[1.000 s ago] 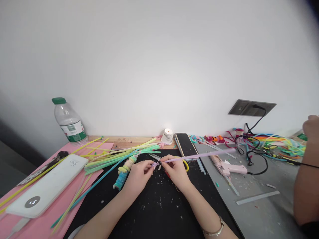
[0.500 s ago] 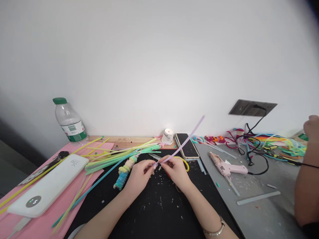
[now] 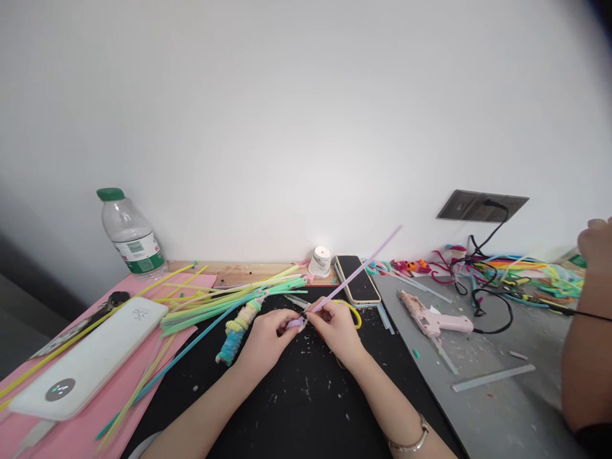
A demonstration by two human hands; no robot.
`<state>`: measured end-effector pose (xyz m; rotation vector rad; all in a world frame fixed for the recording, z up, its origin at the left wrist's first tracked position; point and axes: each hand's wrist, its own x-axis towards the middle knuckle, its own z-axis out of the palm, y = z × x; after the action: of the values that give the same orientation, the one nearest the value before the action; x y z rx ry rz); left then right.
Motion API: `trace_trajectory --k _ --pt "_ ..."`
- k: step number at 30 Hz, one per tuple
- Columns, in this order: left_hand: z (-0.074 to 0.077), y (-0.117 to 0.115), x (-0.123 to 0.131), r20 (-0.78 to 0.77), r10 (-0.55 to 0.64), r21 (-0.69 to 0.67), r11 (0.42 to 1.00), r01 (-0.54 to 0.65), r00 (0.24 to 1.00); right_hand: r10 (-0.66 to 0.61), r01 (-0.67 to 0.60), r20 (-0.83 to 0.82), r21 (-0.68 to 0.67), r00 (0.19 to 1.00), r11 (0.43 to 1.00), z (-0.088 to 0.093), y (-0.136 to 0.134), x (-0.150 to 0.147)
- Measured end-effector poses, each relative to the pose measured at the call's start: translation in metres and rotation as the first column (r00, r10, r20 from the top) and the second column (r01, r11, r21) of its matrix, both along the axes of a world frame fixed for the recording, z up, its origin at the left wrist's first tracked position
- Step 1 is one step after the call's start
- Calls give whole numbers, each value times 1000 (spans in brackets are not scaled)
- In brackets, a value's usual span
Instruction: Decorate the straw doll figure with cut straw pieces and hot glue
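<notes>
Over the black mat, my left hand (image 3: 271, 331) is closed on a small purple coil (image 3: 295, 323) of pipe cleaner. My right hand (image 3: 335, 326) pinches a long lilac pipe cleaner (image 3: 356, 273) close to the coil, and its free end points up to the right. A small dark bit shows between the fingertips; I cannot make out what it is. Left of my left hand lies a wrapped pipe-cleaner roll (image 3: 239, 328) in blue, yellow and cream. Behind my right hand curves a yellow pipe cleaner (image 3: 354, 313), partly hidden.
Loose pipe cleaners (image 3: 229, 299), a white power bank (image 3: 88, 357) and a bottle (image 3: 131, 236) are on the left. A phone (image 3: 358, 279) and paper cup (image 3: 320, 262) stand behind. To the right are a pink glue gun (image 3: 437, 319), glue sticks (image 3: 492, 378) and another person's arm (image 3: 588, 338).
The purple coil now shows more clearly at my left fingertips. The lilac pipe cleaner's free end has swung lower and further right. Both hands stay close together.
</notes>
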<state>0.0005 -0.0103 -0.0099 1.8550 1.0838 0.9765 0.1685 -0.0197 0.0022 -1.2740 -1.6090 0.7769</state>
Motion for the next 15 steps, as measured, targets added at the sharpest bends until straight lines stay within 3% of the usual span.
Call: trace_trajectory --k 15 --pt "7 -3 -5 -156 -79 186 977 108 985 -57 37 -205 -96 977 995 1 3 0"
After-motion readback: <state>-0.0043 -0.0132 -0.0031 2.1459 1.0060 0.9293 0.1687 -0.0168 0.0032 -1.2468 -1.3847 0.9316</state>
